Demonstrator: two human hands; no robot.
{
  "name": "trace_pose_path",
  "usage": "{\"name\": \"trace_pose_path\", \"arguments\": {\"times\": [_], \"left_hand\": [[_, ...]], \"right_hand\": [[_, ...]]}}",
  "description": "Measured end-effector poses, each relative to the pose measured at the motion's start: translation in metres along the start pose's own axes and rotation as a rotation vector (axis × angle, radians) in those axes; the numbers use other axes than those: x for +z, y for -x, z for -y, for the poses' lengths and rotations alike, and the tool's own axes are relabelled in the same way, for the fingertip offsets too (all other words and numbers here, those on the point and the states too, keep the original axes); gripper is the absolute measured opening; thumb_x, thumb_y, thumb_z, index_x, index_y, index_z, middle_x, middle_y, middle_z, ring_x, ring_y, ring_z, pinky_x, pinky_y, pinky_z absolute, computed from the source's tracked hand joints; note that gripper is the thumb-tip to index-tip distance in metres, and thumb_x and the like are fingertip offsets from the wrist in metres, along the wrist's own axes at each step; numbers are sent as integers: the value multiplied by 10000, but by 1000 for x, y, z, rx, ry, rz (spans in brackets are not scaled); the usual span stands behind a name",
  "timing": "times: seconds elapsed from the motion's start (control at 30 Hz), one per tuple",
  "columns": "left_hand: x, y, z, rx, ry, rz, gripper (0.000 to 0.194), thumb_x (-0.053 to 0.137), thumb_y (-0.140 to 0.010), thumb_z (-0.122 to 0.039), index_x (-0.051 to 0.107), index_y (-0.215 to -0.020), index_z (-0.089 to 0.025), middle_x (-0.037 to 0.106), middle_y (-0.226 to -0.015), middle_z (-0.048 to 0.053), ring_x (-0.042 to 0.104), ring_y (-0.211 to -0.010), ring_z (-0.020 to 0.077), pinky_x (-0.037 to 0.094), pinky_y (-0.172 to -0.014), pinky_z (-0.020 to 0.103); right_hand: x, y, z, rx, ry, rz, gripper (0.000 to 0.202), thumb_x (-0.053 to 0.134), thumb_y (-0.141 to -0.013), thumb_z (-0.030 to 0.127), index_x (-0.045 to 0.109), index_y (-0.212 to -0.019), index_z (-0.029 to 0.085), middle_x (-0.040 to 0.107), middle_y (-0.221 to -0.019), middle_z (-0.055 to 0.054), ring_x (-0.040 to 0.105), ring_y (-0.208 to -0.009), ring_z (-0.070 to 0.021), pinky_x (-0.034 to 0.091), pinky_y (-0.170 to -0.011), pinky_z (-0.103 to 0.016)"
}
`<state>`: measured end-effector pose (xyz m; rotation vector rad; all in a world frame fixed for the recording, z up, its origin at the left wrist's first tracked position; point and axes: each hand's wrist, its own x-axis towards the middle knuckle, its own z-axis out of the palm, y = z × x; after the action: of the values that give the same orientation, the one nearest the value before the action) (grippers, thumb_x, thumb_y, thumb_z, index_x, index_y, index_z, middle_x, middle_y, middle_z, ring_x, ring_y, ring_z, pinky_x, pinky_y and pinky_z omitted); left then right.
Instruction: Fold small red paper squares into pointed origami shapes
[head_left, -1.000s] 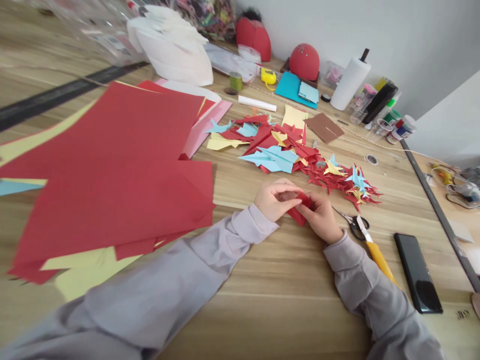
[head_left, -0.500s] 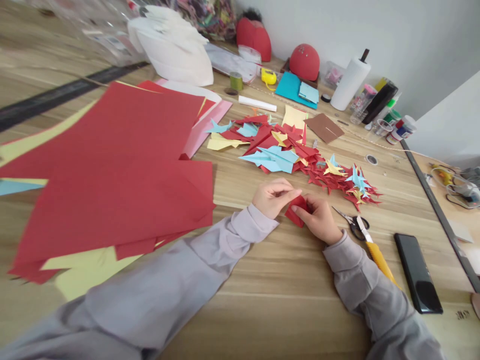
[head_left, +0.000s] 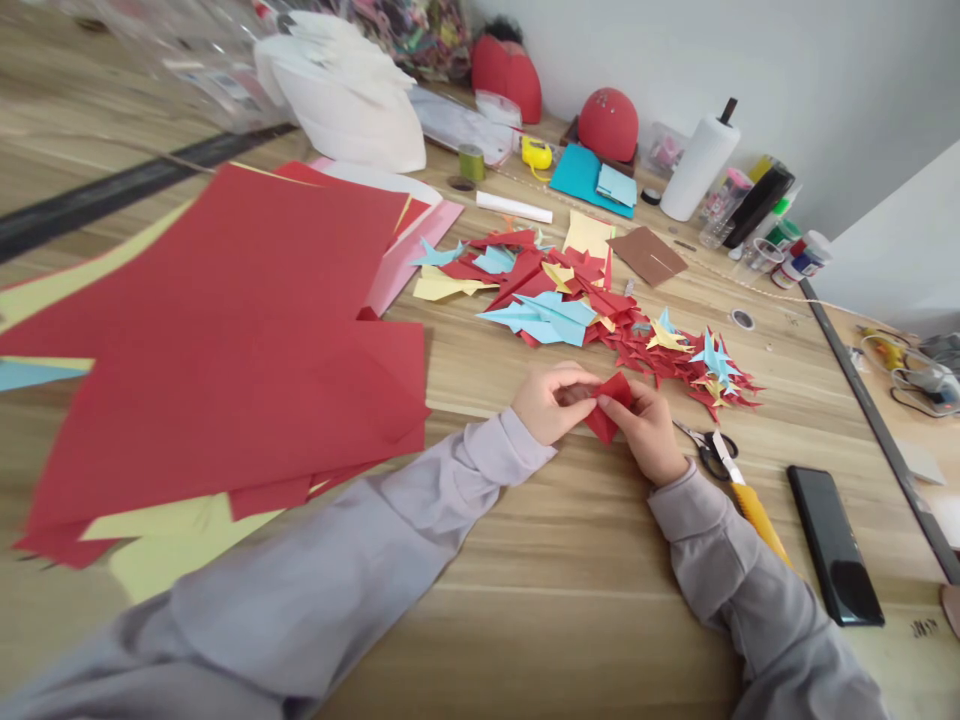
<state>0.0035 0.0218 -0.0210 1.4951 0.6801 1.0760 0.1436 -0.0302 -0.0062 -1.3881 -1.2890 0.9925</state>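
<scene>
Between my hands is a small folded piece of red paper [head_left: 606,424], its pointed lower end hanging toward me. My left hand [head_left: 553,402] pinches its left edge between thumb and fingers. On the other side, my right hand [head_left: 651,430] grips it with the thumb pressed on the front face. My fingers partly cover the paper's folds. Just beyond my hands lies a heap of folded red paper pieces [head_left: 637,345], with a light blue paper plane [head_left: 541,318] and a few yellow pieces on it.
Large red paper sheets [head_left: 247,350] cover the table's left side. Scissors [head_left: 712,450], a yellow-handled cutter [head_left: 754,510] and a black phone [head_left: 834,545] lie right of my hands. A tape measure [head_left: 536,153], white bottle [head_left: 699,165] and paint jars [head_left: 801,262] stand at the back.
The red paper has been turned and lifted slightly, so more of its face shows. My left thumb has moved down onto its edge; my right thumb has shifted up it.
</scene>
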Motion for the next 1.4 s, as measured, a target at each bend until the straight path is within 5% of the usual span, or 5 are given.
{"name": "trace_pose_path", "arguments": {"times": [0.4,1.4], "left_hand": [[-2,-7,6,-154,150,-170,170,681,-566,-206,675,-714,-125,660,-699,40,583,-630,138,482,-640,291],[1,-3,4,-110,48,-53,193,690,-602,-230,662,-757,-118,658,-714,51,580,-634,141,488,-594,267]], "right_hand": [[-5,-1,-17,76,-367,-43,244,524,-797,382,643,-888,190,601,-678,-6,508,-537,-127,399,-497,-250],[-2,1,-9,62,-130,-63,205,585,-743,384,644,-761,188,605,-624,2,520,-547,-123,425,-505,-240]]}}
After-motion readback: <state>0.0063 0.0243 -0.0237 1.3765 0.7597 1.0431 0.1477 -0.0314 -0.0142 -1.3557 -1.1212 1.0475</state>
